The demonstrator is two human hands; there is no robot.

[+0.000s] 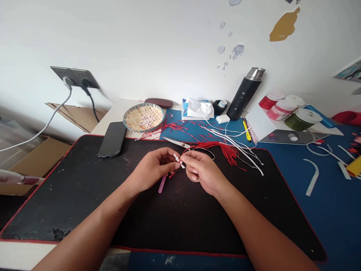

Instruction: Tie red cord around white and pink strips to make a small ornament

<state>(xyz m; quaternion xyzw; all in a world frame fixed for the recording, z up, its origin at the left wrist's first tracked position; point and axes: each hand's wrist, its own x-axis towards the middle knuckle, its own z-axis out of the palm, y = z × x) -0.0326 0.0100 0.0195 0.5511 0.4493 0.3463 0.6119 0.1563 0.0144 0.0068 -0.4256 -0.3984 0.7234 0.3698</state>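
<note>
Over the middle of a black mat, my left hand pinches a small knotted piece of white and red cord between thumb and forefinger. My right hand meets it from the other side, its thumb and forefinger closed on the red part of the same piece. A thin red end hangs below the fingertips. Under my left hand lies a slim pink tool, its upper end hidden. Just behind the hands are scissors and a bundle of red cords, with white cords alongside.
A woven basket holds small red and white pieces. A phone lies on the mat. Along the wall stand a tissue box, a black flask and spools of cord. A yellow cutter lies beyond the mat.
</note>
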